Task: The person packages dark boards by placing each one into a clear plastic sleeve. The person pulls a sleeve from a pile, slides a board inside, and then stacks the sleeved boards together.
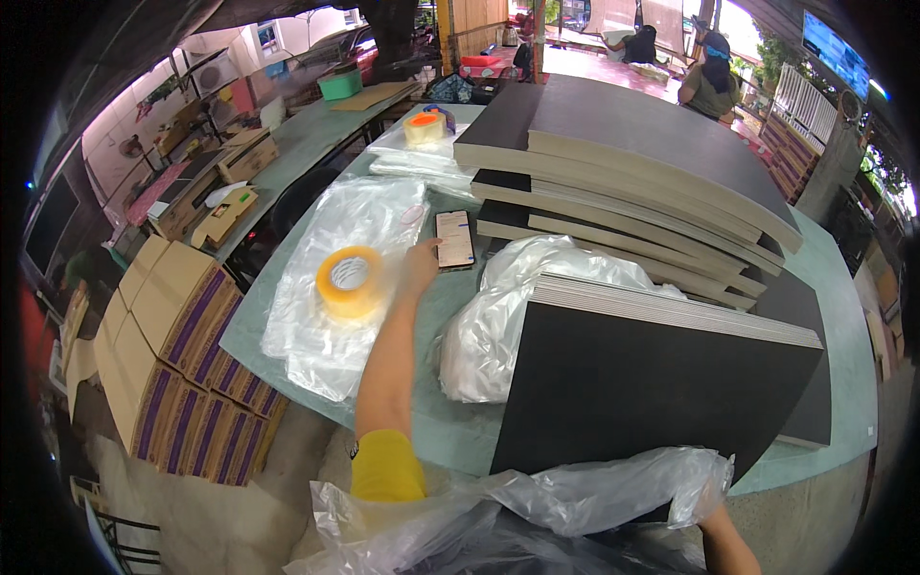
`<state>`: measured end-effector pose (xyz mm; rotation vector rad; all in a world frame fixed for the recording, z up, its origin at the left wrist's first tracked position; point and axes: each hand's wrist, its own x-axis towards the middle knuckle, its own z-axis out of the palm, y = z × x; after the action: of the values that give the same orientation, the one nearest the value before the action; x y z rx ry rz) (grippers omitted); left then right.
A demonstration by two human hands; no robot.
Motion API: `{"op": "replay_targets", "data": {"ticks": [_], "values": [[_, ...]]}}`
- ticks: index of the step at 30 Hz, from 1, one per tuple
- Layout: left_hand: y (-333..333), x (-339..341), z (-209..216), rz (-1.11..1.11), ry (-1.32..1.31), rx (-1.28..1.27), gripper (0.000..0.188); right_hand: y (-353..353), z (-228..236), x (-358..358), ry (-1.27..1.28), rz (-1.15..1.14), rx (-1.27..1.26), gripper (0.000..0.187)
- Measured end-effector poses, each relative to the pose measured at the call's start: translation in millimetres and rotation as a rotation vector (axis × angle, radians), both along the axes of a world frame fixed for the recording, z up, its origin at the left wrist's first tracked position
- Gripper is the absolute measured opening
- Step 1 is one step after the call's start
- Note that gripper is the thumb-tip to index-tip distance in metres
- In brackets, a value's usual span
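My left hand (420, 266) reaches forward with a finger stretched out to the lit screen of a phone (455, 238) lying on the green table. Beside that hand, a roll of clear yellowish tape (349, 280) rests on a pile of flat clear plastic bags (331, 213). In front of me a stack of black boards (642, 383) leans at a tilt, its near end inside a clear plastic bag (575, 494). My right hand (707, 500) grips the bag by the boards' lower right corner, its fingers partly covered by the film.
Tall stacks of dark-topped boards (652, 125) stand at the far right of the table (436, 431). Crumpled clear plastic (489, 335) lies against the leaning boards. Another tape roll (425, 126) sits farther back. Cardboard cartons (182, 355) stand at left; two people are beyond.
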<state>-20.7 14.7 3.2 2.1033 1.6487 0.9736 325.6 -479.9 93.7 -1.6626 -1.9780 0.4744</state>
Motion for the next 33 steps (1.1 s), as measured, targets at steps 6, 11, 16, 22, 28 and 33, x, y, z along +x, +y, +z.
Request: {"op": "replay_targets", "data": {"ticks": [6,11,16,22,28,33], "values": [[-7.8,-1.2,5.0,-0.090,-0.050,0.009,0.033,0.3,-5.2,-2.7,0.127,-0.133,-0.058,0.033],[-8.3,0.5,9.2,-0.131,0.061,0.040,0.034,-1.9,-7.4,-1.0,0.126,-0.175,-0.097,0.036],[-2.0,-1.2,-0.2,-0.132,0.076,0.115,0.035,0.2,-3.6,-2.2,0.120,-0.158,-0.087,0.036],[-5.7,5.8,11.0,-0.076,0.108,0.000,0.032,-0.3,-2.9,-4.1,0.083,-0.151,-0.058,0.032],[-0.4,-5.8,-1.0,-0.126,0.061,0.123,0.029,-3.6,-8.8,6.6,0.016,-0.019,-0.027,0.031],[-1.9,-3.1,-1.9,-0.167,0.050,0.149,0.026,-2.6,-8.6,1.1,0.100,-0.106,-0.032,0.033]]}}
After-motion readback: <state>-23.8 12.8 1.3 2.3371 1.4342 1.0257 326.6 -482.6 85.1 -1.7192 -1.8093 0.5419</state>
